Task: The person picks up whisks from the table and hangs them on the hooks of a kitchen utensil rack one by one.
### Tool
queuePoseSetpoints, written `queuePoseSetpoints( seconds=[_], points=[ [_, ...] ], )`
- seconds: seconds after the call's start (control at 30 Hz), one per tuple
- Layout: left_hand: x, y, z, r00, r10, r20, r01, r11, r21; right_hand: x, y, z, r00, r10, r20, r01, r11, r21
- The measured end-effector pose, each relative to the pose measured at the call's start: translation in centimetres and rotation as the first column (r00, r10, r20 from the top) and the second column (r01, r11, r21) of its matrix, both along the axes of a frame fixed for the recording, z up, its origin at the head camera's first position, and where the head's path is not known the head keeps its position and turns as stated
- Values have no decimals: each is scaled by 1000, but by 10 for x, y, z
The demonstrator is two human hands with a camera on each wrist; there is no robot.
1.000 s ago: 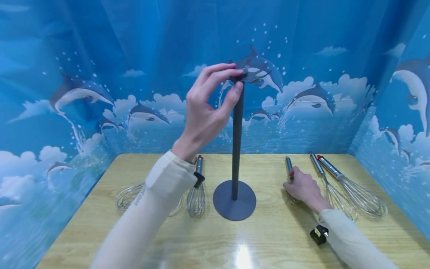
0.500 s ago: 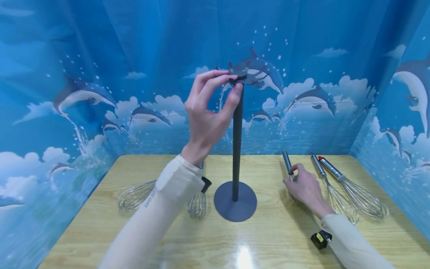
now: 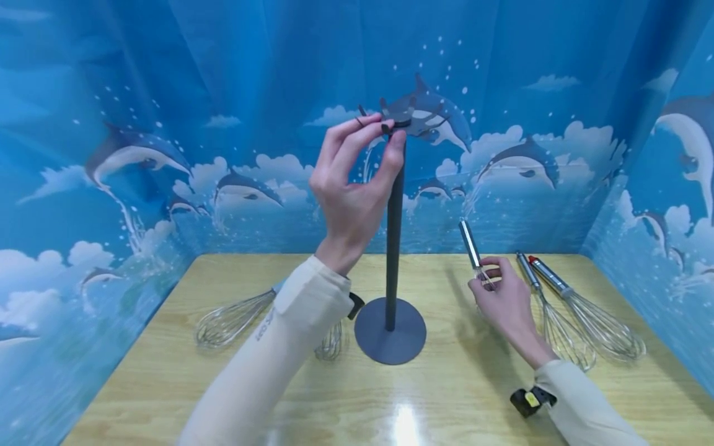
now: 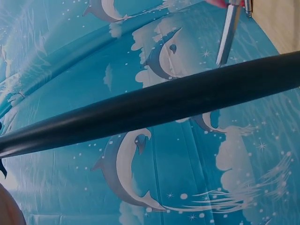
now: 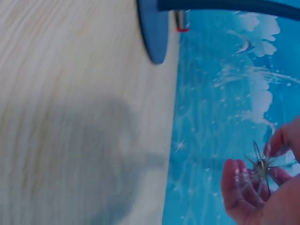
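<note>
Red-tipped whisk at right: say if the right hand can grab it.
Probably not: the right hand holds one whisk; another whisk lies between that hand and the red-tipped whisk.

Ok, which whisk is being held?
The whisk in the right hand, its handle angled up; the other whisks in view lie on the table.

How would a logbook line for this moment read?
left hand: holds black stand near top | right hand: grips whisk, handle up | other whisks: on table
</note>
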State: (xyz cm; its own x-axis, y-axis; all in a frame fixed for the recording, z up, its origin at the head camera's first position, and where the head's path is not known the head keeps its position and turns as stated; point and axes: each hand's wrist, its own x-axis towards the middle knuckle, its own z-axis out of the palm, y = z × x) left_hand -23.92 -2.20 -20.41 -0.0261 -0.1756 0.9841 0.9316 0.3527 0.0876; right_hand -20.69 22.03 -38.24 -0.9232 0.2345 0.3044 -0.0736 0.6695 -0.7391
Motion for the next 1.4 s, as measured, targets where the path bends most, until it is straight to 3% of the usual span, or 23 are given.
queuePoseSetpoints(
  seconds=[0.13,0.3,0.43,0.57,0.9,1.03,1.1,1.4],
  points=[
    [0,2,1,1000,3,6,-3,1000,9,4,-8,11,994,-34,-101,27,997,-74],
    [-1,3,2,1000,-8,8,7,1000,14,11,-17,23,970,-30,-243,-22,978,-207],
    [-3,2,3,999,-34,15,34,999,15,17,-22,32,929,-1,-369,-108,955,-276],
    [-4,1,5,997,-72,32,72,997,14,22,-26,41,880,34,-473,-179,947,-266],
    [-5,0,7,990,-127,67,127,992,2,26,-33,59,762,67,-644,-294,922,-252],
    [-5,0,8,989,-132,68,132,991,2,28,-36,66,728,78,-681,-324,914,-242],
    [-5,0,8,988,-134,69,135,991,2,29,-37,70,722,84,-687,-331,914,-235],
    [-4,1,8,986,-145,81,146,989,1,31,-41,79,747,120,-654,-319,928,-194]
  ],
)
